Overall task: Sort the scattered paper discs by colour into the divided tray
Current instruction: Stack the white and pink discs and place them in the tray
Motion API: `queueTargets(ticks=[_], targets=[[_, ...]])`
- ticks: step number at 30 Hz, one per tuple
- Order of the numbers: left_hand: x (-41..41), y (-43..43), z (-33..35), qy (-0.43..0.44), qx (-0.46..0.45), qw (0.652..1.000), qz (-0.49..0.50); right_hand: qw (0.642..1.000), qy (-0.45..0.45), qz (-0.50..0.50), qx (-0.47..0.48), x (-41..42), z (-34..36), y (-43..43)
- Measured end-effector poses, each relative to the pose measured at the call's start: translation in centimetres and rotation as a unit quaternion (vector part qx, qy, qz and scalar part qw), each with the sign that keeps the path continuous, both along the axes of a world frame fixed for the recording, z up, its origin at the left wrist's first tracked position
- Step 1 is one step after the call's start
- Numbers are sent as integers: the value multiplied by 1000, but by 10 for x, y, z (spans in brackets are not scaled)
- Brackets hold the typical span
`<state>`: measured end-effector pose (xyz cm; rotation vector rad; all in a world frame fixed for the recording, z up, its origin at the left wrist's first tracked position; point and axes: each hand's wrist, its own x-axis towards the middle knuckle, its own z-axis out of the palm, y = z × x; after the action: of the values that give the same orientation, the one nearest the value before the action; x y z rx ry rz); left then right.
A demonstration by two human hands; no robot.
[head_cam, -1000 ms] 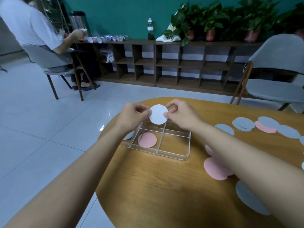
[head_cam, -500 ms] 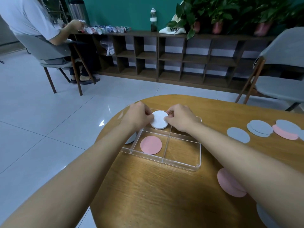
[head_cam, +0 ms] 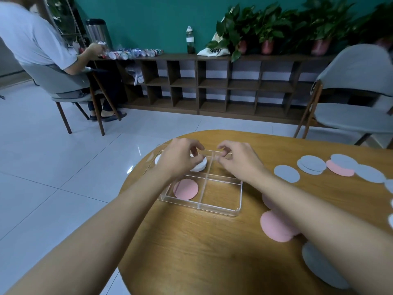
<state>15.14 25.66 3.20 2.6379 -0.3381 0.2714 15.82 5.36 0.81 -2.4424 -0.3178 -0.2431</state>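
A clear divided tray (head_cam: pixel 221 206) lies on the round wooden table. Its far-left compartment holds a white disc (head_cam: pixel 201 167), mostly hidden under my left hand (head_cam: pixel 180 159), whose thumb and curled fingers pinch the disc's edge. A pink disc (head_cam: pixel 185 189) lies flat in the near-left compartment. My right hand (head_cam: pixel 236 161) hovers over the far-right compartment with loosely curled fingers and holds nothing. Both right-hand compartments show bare wood. Loose grey discs (head_cam: pixel 286 173) and pink discs (head_cam: pixel 276 227) lie on the table to the right.
More grey discs (head_cam: pixel 312 165) and a pink disc (head_cam: pixel 340 171) overlap near the table's right side. A large grey disc (head_cam: pixel 323 267) lies under my right forearm. A grey chair (head_cam: pixel 350 116) stands behind the table; a seated person (head_cam: pixel 42 43) is at far left.
The white disc went down from above the tray into the far-left compartment. My right hand let go of it and drew a little to the right. My left hand stayed on the disc.
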Motion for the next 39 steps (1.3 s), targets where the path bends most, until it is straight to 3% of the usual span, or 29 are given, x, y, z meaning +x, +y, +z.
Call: queueTargets(ticks=[11,23,33,39], targets=[[-73,-130,22,-3,17,993,-115,998,-4,-45,32,-122,19,-158],[-141,-302,-17,60,-17,961,-271,986,18,-164,37,-249,-7,-323],[-153,-363,-62,108,23,946,-306,986,32,-159,-29,-267,-39,-362],[-127,-362,-64,190,-56,936,-291,989,32,-142,-36,-257,-45,-372]])
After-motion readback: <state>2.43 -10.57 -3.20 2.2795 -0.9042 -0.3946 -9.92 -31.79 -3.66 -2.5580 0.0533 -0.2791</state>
